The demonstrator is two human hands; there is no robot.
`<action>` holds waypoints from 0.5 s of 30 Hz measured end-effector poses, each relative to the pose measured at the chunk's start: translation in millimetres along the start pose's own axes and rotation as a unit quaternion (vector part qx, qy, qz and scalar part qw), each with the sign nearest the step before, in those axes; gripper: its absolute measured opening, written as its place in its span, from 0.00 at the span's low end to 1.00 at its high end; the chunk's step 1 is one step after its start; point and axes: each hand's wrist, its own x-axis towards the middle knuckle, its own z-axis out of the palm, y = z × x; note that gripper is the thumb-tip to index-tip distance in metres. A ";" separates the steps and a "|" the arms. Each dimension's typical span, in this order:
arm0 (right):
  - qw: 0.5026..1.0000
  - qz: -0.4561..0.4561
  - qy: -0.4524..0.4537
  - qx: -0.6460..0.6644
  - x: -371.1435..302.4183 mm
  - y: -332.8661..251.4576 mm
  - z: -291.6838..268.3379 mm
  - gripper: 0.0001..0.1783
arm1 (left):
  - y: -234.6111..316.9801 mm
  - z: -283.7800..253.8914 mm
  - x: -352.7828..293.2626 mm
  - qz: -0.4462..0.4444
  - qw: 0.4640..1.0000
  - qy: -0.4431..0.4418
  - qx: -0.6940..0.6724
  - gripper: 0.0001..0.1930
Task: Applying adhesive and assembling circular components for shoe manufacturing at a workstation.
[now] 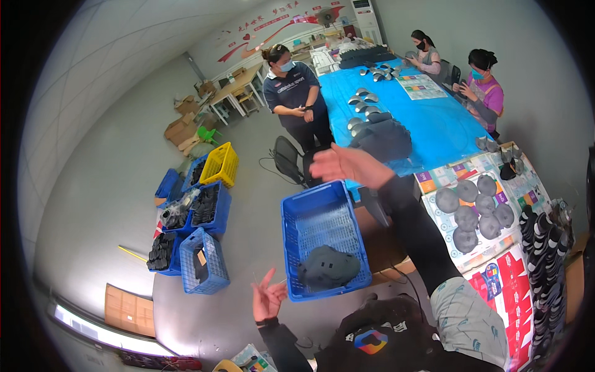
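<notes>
A blue plastic basket (pixel 319 217) stands before me, with a pile of dark grey moulded fabric pieces (pixel 328 268) in its near end. My left hand (pixel 270 296) hovers beside the basket's near left corner, fingers spread, holding nothing that I can make out. Over the basket's far right corner my right hand (pixel 351 165) is stretched out flat and looks bare. Beyond it, a dark grey heap of similar pieces (pixel 384 139) lies on a table covered in blue sheeting (pixel 434 133).
Rounded grey pieces (pixel 466 218) rest on printed sheets at my right, beside stacked dark pieces (pixel 538 260). A black chair (pixel 288 159) and a standing person (pixel 297 93) are ahead. Two seated people work across the table. Blue crates (pixel 214 208) and a yellow crate (pixel 220 164) stand left.
</notes>
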 end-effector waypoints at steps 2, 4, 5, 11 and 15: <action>0.980 -0.013 -0.183 0.079 -17.8 7.4 29.1 0.53 | 12.6 -27.3 -27.9 0.011 0.996 -0.002 -0.087 0.46; 0.938 0.000 -0.306 0.160 -40.2 24.4 8.6 0.60 | 22.8 -24.6 -39.1 0.105 0.958 -0.117 -0.238 0.49; 0.968 -0.021 -0.175 0.176 -39.5 32.0 3.4 0.61 | 25.0 -16.2 -38.7 0.105 0.958 -0.114 -0.242 0.49; 0.944 -0.036 -0.100 0.314 -19.1 17.5 21.4 0.63 | 23.0 1.4 -47.2 0.159 0.948 0.152 -0.231 0.47; 0.972 -0.048 -0.225 -0.047 3.3 -6.3 40.4 0.45 | -3.8 -10.7 -46.2 0.118 0.986 0.068 -0.096 0.44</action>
